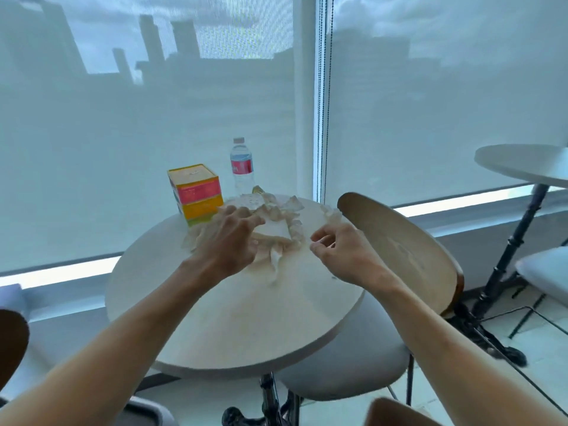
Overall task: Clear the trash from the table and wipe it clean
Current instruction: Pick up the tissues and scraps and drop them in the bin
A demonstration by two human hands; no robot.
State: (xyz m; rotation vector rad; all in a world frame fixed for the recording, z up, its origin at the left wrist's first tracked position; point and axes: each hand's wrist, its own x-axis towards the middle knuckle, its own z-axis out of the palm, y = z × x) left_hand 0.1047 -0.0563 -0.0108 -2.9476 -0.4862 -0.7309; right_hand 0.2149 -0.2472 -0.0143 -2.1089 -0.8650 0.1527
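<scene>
Crumpled tissues [270,229] heap under my spread left hand [233,238]; right hand [335,250] curls loosely, holding nothing, just beside them. I'm gathering trash; next, bunch and lift off the tabletop [215,318].

Crumpled tissues [278,219] mid-table [215,327]; box [196,193] behind-left, bottle [242,167] behind; chair [408,256] right.

No text readable. Tissue box [196,192] on the tabletop [233,327] has print on its pink and yellow side panels, too blurred to read. Water bottle [242,167] just right of the tissue box carries a pink-red label, lettering too small to make out.
</scene>
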